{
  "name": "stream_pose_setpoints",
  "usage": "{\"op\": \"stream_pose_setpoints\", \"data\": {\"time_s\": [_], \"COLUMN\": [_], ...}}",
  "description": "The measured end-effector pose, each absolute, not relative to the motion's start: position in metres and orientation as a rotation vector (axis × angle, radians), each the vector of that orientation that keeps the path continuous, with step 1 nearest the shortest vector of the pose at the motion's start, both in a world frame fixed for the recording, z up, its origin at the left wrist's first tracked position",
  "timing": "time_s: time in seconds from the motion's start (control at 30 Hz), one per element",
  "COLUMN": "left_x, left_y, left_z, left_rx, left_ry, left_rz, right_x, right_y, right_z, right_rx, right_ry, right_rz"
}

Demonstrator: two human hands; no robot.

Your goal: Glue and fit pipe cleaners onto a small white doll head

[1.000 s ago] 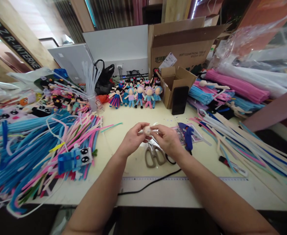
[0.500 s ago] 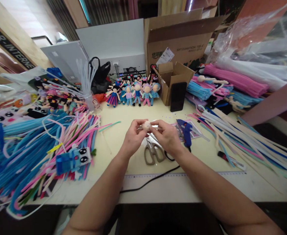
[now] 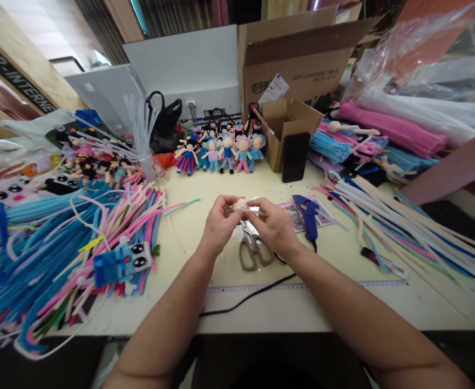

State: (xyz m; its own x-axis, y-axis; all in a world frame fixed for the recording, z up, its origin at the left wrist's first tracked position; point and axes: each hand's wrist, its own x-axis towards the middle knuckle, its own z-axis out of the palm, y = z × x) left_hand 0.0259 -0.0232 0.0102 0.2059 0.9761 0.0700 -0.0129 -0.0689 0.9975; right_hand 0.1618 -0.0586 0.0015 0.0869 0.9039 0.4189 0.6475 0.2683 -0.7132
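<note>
Scissors (image 3: pixel 253 246) blades partly hidden behind the right hand (image 3: pixel 276 227).

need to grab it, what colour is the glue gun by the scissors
Blue glue gun, seen in the head view.

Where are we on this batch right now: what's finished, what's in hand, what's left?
Finished dolls stand in a row at the back of the table. Left hand and right hand pinch a small pale ball. Loose pipe cleaners remain unused; scissors and glue gun lie idle.
</note>
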Motion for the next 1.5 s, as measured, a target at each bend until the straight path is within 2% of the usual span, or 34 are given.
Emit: {"op": "stream_pose_setpoints", "data": {"time_s": [0.33,0.9,1.5], "left_x": [0.021,0.011,-0.004], "left_y": [-0.020,-0.021,-0.022], "left_z": [0.013,0.024,0.023], "left_rx": [1.331,1.478,1.787], "left_ry": [1.022,0.906,0.855], "left_rz": [1.087,0.824,0.561], "right_x": [0.172,0.184,0.187], "right_y": [-0.054,-0.053,-0.055], "right_z": [0.004,0.010,0.018], "right_rx": [-1.390,-1.290,-1.202], "right_ry": [-1.745,-1.871,-2.098], "right_rz": [0.398,0.331,0.442]}}
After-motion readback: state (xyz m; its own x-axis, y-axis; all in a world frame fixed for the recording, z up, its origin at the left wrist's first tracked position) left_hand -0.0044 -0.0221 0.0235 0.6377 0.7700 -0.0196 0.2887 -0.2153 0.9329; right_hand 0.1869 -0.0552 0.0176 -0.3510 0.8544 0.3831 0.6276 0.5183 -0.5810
